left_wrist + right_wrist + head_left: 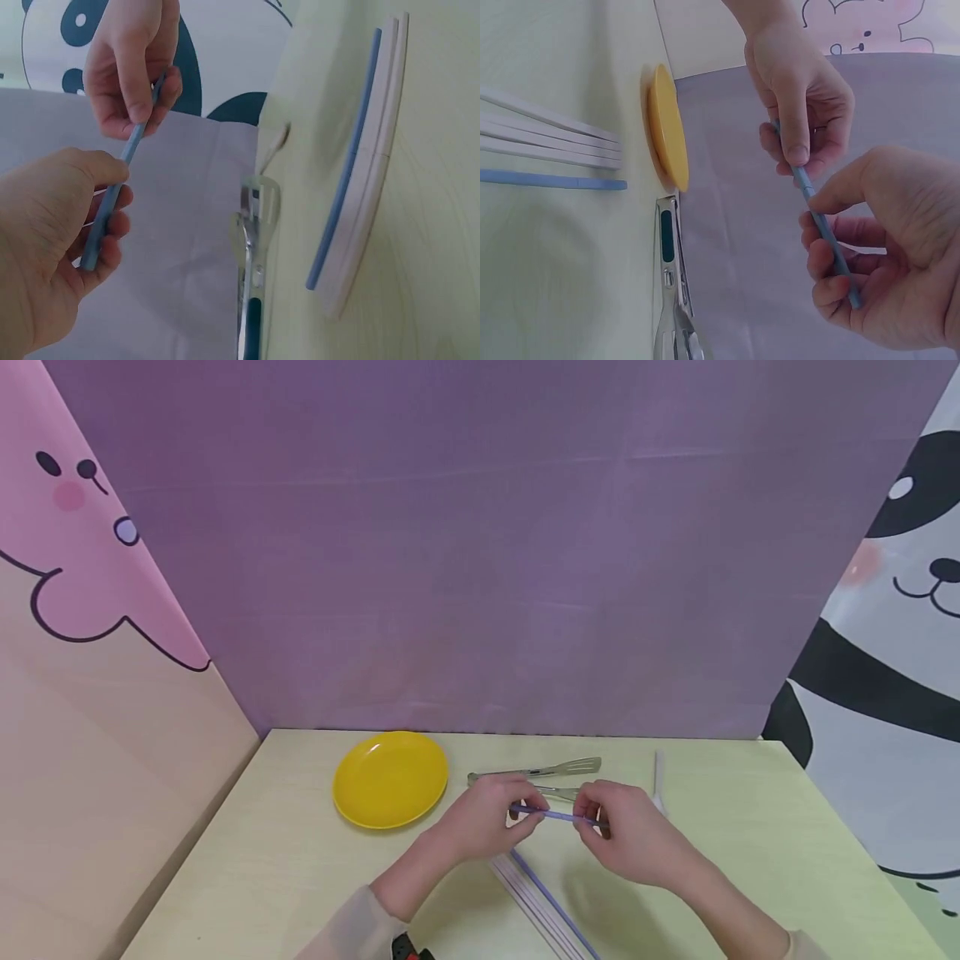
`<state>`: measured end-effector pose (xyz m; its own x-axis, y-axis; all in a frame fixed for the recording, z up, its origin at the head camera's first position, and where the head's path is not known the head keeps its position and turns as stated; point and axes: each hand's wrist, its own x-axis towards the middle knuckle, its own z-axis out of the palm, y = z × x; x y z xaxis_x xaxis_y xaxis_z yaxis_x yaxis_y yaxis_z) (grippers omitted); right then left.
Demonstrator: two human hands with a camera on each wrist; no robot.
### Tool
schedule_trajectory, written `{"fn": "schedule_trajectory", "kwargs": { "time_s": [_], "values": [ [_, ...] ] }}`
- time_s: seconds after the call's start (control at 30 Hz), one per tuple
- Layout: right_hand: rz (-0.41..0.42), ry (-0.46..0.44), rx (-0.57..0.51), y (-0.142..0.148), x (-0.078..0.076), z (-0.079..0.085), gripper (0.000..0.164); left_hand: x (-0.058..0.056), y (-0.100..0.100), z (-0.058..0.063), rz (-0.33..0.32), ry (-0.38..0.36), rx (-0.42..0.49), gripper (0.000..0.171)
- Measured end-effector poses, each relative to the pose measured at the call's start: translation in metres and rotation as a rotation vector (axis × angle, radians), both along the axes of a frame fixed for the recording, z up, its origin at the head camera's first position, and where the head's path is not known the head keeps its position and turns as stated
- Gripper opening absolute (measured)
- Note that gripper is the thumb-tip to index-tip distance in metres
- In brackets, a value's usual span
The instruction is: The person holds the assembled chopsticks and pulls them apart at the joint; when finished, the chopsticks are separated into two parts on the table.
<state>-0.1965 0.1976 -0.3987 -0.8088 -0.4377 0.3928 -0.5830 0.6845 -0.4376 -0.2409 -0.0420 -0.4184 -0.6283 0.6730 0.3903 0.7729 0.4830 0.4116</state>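
Both hands hold one slim blue chopstick (pixel 558 816) above the table. My left hand (pixel 491 818) pinches its left part between thumb and fingers, while my right hand (pixel 630 831) grips the other end. A short middle stretch shows between them; the left wrist view has the chopstick (pixel 112 202) slanting. Below the hands, another blue chopstick (pixel 551 902) lies on the table beside several pale pinkish-white chopsticks (pixel 532 902). Just behind the hands are metal tongs (pixel 577 766) with slotted ends, partly covered by the hands.
A yellow plate (pixel 390 781) sits at the back left of the light wood table (pixel 247 860). To the right, a white spoon (pixel 658 772) lies partly behind my right hand. A purple backdrop (pixel 480 568) stands along the rear edge, with cartoon-printed panels on both sides.
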Motion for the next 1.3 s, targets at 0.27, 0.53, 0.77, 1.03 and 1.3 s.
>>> {"fn": "schedule_trajectory", "kwargs": {
  "time_s": [0.27,0.53,0.77,1.03,1.3],
  "values": [
    [0.096,-0.053,-0.002,-0.004,-0.003,0.006,0.024,0.011,0.000,0.011,0.041,0.141,-0.002,0.008],
    [0.235,-0.003,0.018,0.000,-0.004,0.014,0.025,0.016,-0.005,0.014,0.036,0.286,0.066,0.011],
    [0.335,0.115,-0.001,0.005,-0.009,0.020,0.028,0.019,-0.008,0.017,-0.026,0.271,0.177,0.013],
    [0.412,0.208,-0.050,0.010,-0.014,0.020,0.026,0.027,-0.005,0.019,-0.006,0.245,0.238,0.015],
    [0.507,0.210,-0.051,0.014,-0.019,0.023,0.031,0.033,-0.006,0.017,-0.020,0.313,0.260,0.011]
  ]
}}
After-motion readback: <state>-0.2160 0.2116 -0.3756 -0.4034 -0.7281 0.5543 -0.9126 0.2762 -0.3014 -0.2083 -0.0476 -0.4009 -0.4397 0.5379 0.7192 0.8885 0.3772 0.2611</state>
